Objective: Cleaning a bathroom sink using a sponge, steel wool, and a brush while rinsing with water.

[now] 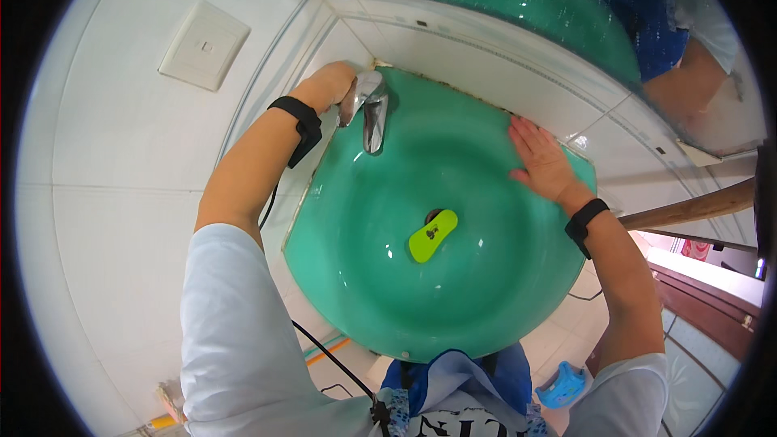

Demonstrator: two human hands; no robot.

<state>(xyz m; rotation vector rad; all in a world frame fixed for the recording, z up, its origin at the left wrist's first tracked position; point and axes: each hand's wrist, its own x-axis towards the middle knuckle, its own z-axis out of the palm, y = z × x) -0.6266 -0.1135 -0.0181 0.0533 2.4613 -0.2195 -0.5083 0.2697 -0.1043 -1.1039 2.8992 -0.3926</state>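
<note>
A green corner washbasin (388, 315) lies before me, with a chrome faucet (374, 121) at its back left corner. My left hand (331, 84) is at the faucet's lever, its fingers curled and partly hidden behind the metal; whether they grip it cannot be told. My right hand (542, 158) rests palm down on the basin's back right rim beside the tiled wall, fingers stretched out and holding nothing. A lime-green, rounded brush-like piece (432, 235) with a small dark print lies in the bowl, partly over the drain (433, 216). Its underside is hidden.
Behind the basin a mirror (534, 6) hangs over the white tiles, and a switch plate (204, 46) is on the left wall. A wooden bar (692, 205) juts in at the right. A blue plastic object (563, 385) is on the floor at lower right.
</note>
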